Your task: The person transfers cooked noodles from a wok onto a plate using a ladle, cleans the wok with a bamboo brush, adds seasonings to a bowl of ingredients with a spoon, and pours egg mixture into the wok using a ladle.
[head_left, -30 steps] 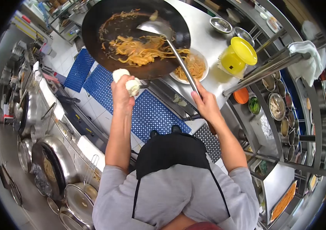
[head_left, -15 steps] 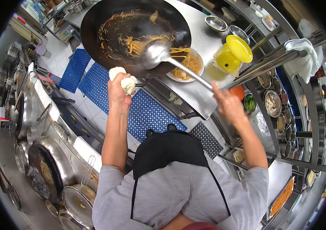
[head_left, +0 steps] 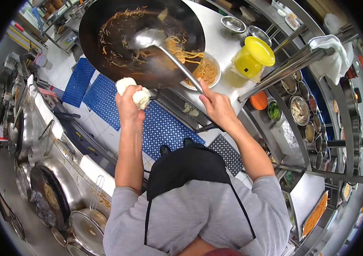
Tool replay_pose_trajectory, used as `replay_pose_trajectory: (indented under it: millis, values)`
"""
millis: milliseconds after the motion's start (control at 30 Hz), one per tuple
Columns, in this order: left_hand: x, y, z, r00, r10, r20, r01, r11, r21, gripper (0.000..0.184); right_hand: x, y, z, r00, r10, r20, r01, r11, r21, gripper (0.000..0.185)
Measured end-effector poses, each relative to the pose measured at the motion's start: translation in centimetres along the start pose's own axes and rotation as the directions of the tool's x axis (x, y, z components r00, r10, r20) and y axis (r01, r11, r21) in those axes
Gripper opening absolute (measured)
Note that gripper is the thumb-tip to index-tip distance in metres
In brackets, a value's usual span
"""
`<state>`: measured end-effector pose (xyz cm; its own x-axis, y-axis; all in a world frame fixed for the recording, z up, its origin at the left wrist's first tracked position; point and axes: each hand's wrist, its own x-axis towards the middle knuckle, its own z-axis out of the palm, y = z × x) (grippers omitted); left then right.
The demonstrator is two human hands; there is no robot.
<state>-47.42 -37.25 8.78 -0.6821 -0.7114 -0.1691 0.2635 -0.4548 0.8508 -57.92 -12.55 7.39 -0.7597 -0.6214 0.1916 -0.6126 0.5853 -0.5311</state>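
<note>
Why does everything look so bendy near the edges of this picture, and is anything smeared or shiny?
Head view: probably a very wide lens, bowing the shelving and leaving dark rounded corners. Head view: the steel counter shines pale and reflects the yellow container. Head view: the ladle has a soft-edged bowl, likely motion blur; the wok looks hazy near its middle.
</note>
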Motion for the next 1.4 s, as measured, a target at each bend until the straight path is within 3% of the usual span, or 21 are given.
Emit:
replay_pose_trajectory:
  millis: [133, 267, 433, 567, 700, 967, 1167, 1267, 1400]
  values:
    - [0.9, -0.1, -0.6, 1.000, -0.003, -0.030, 0.004, 1.000, 0.003, 0.014, -4.6, 4.5, -2.7, 0.993, -0.112, 0.044, 0.120, 0.941, -0.316, 0.055]
    - [1.4, -0.6, -1.2, 1.000, 0.018, 0.010, -0.018, 1.000, 0.006, 0.013, -6.7, 8.0, -7.4, 0.995, -0.095, 0.008, 0.087, 0.870, -0.486, 0.055]
    - [0.8, -0.9, -1.1, 0.998, 0.023, -0.053, -0.022, 1.000, 0.021, 0.013, -7.0, 6.3, -7.6, 0.992, -0.001, -0.125, -0.038, 0.951, -0.307, 0.053]
    - [0.4, -1.2, -0.9, 0.997, 0.019, -0.074, -0.020, 1.000, -0.018, 0.014, -6.3, 4.8, -5.1, 0.998, 0.046, -0.052, -0.056, 0.971, -0.230, 0.050]
    - [0.0, -0.5, -0.9, 0.997, -0.010, -0.083, 0.009, 1.000, -0.021, 0.014, -7.2, 4.9, -5.0, 1.000, 0.029, -0.008, -0.030, 0.913, -0.408, 0.051]
    - [1.2, -1.0, -1.1, 0.990, 0.086, -0.115, -0.086, 0.996, 0.002, 0.015, -10.2, 8.0, -7.5, 0.997, 0.004, -0.078, -0.040, 0.882, -0.470, 0.058]
    - [2.3, -1.4, -0.8, 0.985, 0.125, -0.119, -0.118, 0.991, 0.069, 0.011, -11.8, 9.0, -7.5, 0.989, 0.078, -0.124, -0.125, 0.890, -0.440, 0.058]
    - [2.5, -1.4, -1.0, 0.986, 0.141, -0.090, -0.139, 0.990, 0.026, 0.013, -11.5, 8.9, -6.0, 0.978, 0.091, -0.189, -0.137, 0.959, -0.249, 0.054]
    - [1.4, -1.3, -0.7, 0.989, 0.123, -0.085, -0.122, 0.992, 0.016, 0.012, -6.7, 5.8, -3.4, 0.976, 0.168, -0.140, -0.172, 0.985, -0.012, 0.050]
